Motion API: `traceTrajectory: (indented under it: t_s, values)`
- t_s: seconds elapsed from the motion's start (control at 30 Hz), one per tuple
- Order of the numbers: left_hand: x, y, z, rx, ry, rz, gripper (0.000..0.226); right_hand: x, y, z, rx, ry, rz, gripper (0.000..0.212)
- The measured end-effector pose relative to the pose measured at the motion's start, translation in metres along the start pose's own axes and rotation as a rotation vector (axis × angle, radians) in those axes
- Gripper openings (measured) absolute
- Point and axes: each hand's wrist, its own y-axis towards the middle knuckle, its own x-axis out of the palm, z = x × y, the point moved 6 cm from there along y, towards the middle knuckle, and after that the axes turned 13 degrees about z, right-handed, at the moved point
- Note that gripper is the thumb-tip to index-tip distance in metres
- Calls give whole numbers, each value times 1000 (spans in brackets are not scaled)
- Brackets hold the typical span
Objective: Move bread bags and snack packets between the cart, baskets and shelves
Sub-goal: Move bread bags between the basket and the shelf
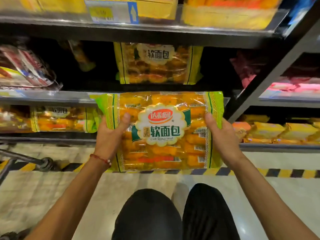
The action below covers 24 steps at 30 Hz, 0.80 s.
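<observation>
**Bread bag held in both hands before the shelves**

The bread bag (161, 130) is up in the air in front of the shelves (138, 32), clear of every shelf board, its printed face turned to the camera. It is a clear bag with green edges, packed with small orange wrapped rolls. The left hand (109, 134) grips its left side, thumb across the front and fingers hidden behind; the right hand (223, 135) grips the right side the same way. A red bracelet (101, 159) sits on the left wrist.

On the shelf behind and above, a second bag of the same kind (158, 64) stands upright. A third bag (64, 119) lies on the lower shelf to the left, partly covered by the held one. Yellow packets (270, 131) fill the lower shelf on the right. Red and white packets (26, 70) at the left edge are blurred, as are the pink packets (290, 85) at the right and the yellow boxes (225, 16) on the top shelf, which the frame cuts off. A grey cart bar (22, 158) pokes in at lower left; the rest of the cart is out of view.
</observation>
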Motion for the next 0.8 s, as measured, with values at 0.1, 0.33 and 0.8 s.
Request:
traceTrajectory:
  t_s: [0.1,0.33,0.8]
  values:
    - [1,5,-5,21,-14,39,43,2,5,4,-4,65,-32,31]
    - [-7,-16,30,64,-54,37,59,-7,-3,-17,-25,148,-68,40]
    - [-23,-36,62,122,-239,19,129,-32,-27,-61,112,397,130,58]
